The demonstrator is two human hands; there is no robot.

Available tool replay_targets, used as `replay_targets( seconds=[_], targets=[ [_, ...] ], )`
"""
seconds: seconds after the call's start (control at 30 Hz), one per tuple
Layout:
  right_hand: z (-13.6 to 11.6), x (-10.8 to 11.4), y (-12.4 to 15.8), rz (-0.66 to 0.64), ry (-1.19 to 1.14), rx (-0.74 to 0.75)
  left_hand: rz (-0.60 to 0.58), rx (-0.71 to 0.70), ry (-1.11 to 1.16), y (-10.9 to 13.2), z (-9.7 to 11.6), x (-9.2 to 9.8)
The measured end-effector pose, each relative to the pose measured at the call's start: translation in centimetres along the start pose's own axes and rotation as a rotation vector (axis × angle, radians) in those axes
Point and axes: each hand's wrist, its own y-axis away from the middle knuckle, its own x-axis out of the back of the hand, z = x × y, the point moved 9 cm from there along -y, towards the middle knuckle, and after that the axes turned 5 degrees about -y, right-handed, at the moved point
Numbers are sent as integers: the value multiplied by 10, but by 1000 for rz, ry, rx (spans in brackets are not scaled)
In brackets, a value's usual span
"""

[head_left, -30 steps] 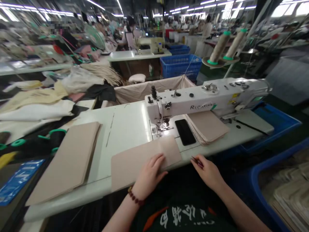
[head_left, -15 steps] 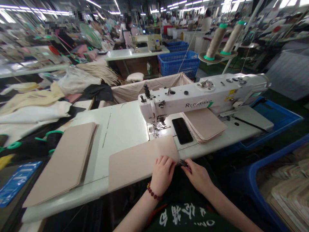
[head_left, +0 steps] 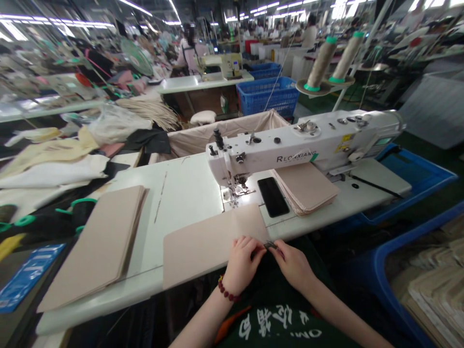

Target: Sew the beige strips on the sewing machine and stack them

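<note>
A beige panel (head_left: 213, 241) with rounded corners lies flat at the table's front edge, its far right side just before the sewing machine's needle area. My left hand (head_left: 244, 261), wearing a beaded bracelet, has its fingers pinched together at the panel's near right corner. Whether a thread is between the fingertips is too small to tell. My right hand (head_left: 295, 263) is closed around small dark thread snips (head_left: 270, 245). The snips' blades point left, right by my left fingertips. Behind the panel stands the white sewing machine (head_left: 253, 157).
A stack of beige panels (head_left: 97, 232) lies on the left of the table, another stack (head_left: 308, 186) under the machine arm. Beside it rests a black phone (head_left: 272, 197). Thread cones (head_left: 321, 63) stand behind. A blue bin (head_left: 380, 270) is at the right, cloth pieces (head_left: 54, 166) at far left.
My left fingers have curled in more at the panel's corner. The snips have shifted slightly left, closer to those fingertips. The panel stays in place.
</note>
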Motion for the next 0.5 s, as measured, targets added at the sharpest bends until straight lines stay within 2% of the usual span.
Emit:
replay_targets(
  seconds=[0.07,0.13,0.17,0.27,0.33,0.4,0.5],
  targets=[
    [4,3,0,12,-4,-12,-136,-117,85,3,3,6],
    [9,8,0,41,-10,-34,-218,-169,135,4,-10,22],
    [10,11,1,59,-14,-42,-197,-139,112,3,-25,35],
    [7,14,2,96,-33,-21,37,76,-182,1,-86,82],
    [2,10,1,99,-25,16,120,190,-390,8,-113,101],
    [-1,2,-1,83,9,46,130,264,-471,17,-126,108],
    [3,-16,-7,23,57,70,121,316,-419,34,-125,109]
  ],
)
